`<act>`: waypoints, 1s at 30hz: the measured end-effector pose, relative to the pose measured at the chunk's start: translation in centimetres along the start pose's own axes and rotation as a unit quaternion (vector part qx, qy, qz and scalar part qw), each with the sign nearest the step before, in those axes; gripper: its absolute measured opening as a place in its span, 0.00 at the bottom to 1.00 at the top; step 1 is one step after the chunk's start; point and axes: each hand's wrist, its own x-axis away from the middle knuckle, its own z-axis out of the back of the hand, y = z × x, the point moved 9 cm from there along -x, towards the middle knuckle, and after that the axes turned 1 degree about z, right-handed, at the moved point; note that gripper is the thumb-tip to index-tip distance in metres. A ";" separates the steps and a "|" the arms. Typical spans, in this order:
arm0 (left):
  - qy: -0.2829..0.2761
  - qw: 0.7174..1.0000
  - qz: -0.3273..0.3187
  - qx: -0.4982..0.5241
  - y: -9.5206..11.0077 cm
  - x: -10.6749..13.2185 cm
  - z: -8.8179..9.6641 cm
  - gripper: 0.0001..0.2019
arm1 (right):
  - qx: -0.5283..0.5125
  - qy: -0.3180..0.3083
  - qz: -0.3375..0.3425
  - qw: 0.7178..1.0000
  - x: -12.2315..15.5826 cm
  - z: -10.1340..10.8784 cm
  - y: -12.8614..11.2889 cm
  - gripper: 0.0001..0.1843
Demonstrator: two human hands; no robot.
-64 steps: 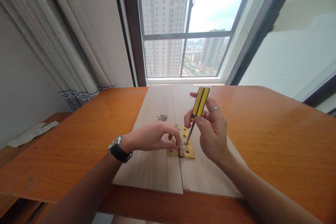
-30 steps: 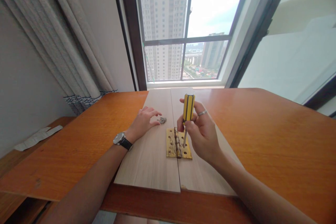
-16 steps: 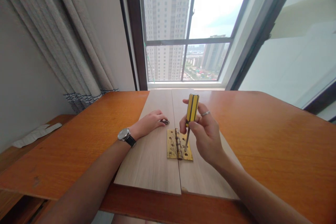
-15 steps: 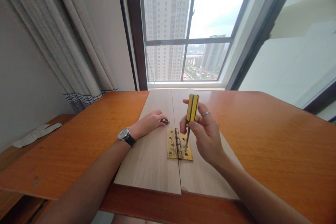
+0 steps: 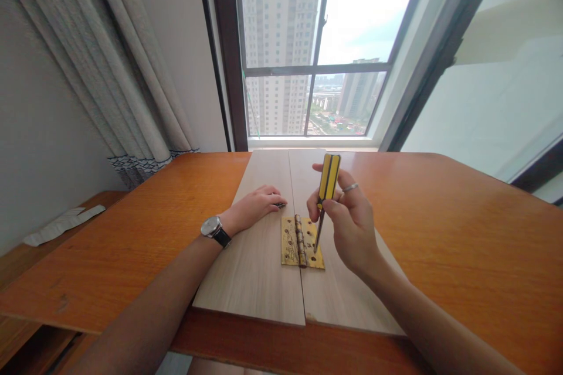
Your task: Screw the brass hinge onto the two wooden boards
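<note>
**A:** Got the feed up, but the lens bends everything. Where's the hinge [image 5: 290,249] from the right hand [image 5: 352,225]?

**B:** Almost straight under it, and that's the nearer hand by a lot. The hinge lies flat over the seam [image 5: 303,304] between the two boards [image 5: 248,263], long axis running with the seam toward the far edge of the desk [image 5: 109,246].

**A:** What's the right hand doing?

**B:** Fingers closed firmly on a screwdriver [image 5: 329,179], yellow handle up, shaft leaning down over the right leaf [image 5: 313,262], tip near a screw hole [image 5: 315,258]. From my angle I can't tell if the tip actually touches.

**A:** And the left hand [image 5: 253,206]?

**B:** Resting on the left board, up past the far end of the hinge, fingertips at the small pile of screws [image 5: 279,205]. Those fingers hide most of the pile, so I can't tell if it's pinching one or just lying beside them.
</note>
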 end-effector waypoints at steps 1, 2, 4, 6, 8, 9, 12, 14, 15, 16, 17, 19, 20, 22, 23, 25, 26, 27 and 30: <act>0.000 1.000 -0.001 -0.001 0.1 0.0 0.0 0.09 | 0.000 0.002 0.003 1.000 0.0 0.0 0.0 0.24; -0.001 1.000 -0.001 -0.001 0.1 0.0 0.0 0.09 | 0.000 0.002 0.005 1.000 0.0 0.1 0.1 0.24; 0.000 1.000 0.001 0.000 0.2 0.0 -0.1 0.09 | -0.003 0.002 0.012 1.000 0.0 0.2 0.2 0.24; 0.001 1.000 0.005 -0.005 0.2 0.0 -0.2 0.09 | 0.007 0.004 0.023 1.000 -0.1 0.4 0.1 0.22; 0.000 1.000 0.008 -0.015 0.2 0.0 -0.3 0.08 | 0.051 0.005 0.044 0.998 -0.2 0.9 -0.6 0.18; 0.000 1.000 0.009 -0.020 0.2 0.0 -0.4 0.08 | 0.091 0.002 0.058 0.994 -0.2 1.1 -1.1 0.16; 0.005 1.000 0.006 -0.025 0.4 0.1 -0.3 0.09 | 0.269 -0.079 0.090 0.956 -0.5 0.4 -2.2 0.13; 0.008 1.000 0.004 -0.022 0.6 0.2 -0.2 0.09 | 0.383 -0.181 0.089 0.901 -0.4 -0.7 -1.5 0.09; 0.007 1.000 0.003 -0.020 0.7 0.2 -0.2 0.09 | 0.424 -0.226 0.071 0.874 -0.3 -1.0 -0.7 0.07; 0.004 1.000 0.003 -0.020 0.8 0.2 -0.2 0.09 | 0.452 -0.263 0.044 0.851 -0.2 -1.0 0.3 0.05; 0.002 1.000 0.004 -0.022 0.8 0.2 -0.2 0.08 | 0.471 -0.293 0.014 0.832 0.0 -1.0 1.4 0.07; -0.001 1.000 0.006 -0.026 0.9 0.2 -0.2 0.08 | 0.484 -0.338 -0.035 0.806 0.4 -0.9 3.1 0.15; 0.001 1.000 0.007 -0.028 0.8 0.2 -0.2 0.08 | 0.483 -0.356 -0.050 0.798 0.6 -1.0 3.6 0.18; 0.005 1.000 0.009 -0.029 0.8 0.2 -0.1 0.08 | 0.473 -0.386 -0.061 0.789 1.2 -1.3 4.2 0.23; 0.006 1.000 0.009 -0.028 0.8 0.2 -0.1 0.08 | 0.468 -0.400 -0.062 0.786 1.4 -1.5 4.4 0.25; 0.006 1.000 0.009 -0.024 0.7 0.2 -0.2 0.08 | 0.463 -0.421 -0.061 0.778 1.9 -1.9 4.5 0.27; 0.005 1.000 0.009 -0.021 0.7 0.3 -0.2 0.08 | 0.462 -0.429 -0.061 0.774 2.1 -2.1 4.6 0.28; 0.006 1.000 0.009 -0.018 0.6 0.3 -0.2 0.08 | 0.462 -0.434 -0.063 0.771 2.2 -2.2 4.6 0.28; 0.012 1.000 0.012 -0.011 0.6 0.3 -0.1 0.08 | 0.462 -0.438 -0.072 0.768 2.4 -2.2 4.7 0.29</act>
